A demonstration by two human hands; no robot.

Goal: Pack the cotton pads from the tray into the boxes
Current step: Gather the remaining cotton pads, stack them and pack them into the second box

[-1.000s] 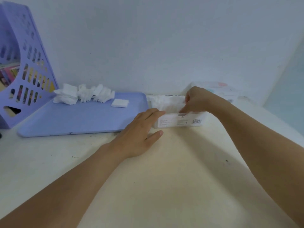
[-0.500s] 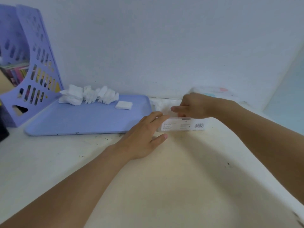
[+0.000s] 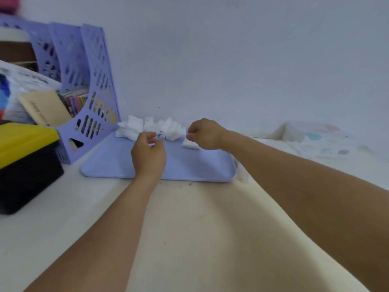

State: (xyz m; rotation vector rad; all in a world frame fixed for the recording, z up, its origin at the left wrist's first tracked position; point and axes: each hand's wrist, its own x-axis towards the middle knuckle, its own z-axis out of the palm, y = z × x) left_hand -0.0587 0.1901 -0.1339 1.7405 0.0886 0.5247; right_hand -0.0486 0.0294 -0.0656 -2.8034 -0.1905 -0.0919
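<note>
A lilac tray (image 3: pixel 189 167) lies on the cream table by the wall. A pile of white cotton pads (image 3: pixel 147 127) sits at its far edge, and a single pad (image 3: pixel 189 143) lies to the right of the pile. My left hand (image 3: pixel 148 152) hovers over the tray with its fingers loosely curled just short of the pile, holding nothing. My right hand (image 3: pixel 205 133) has its fingers curled tight directly above the single pad; no pad shows between them. My right forearm hides most of the box beside the tray; only a white sliver (image 3: pixel 242 175) shows.
A lilac file rack (image 3: pixel 92 98) with books stands left of the tray. A black box with a yellow lid (image 3: pixel 25 161) sits at the near left. A pale printed package (image 3: pixel 320 138) lies by the wall at the right.
Both hands have left the box and moved left onto the tray, next to the pads. The view has swung left, bringing in the rack and the black box.
</note>
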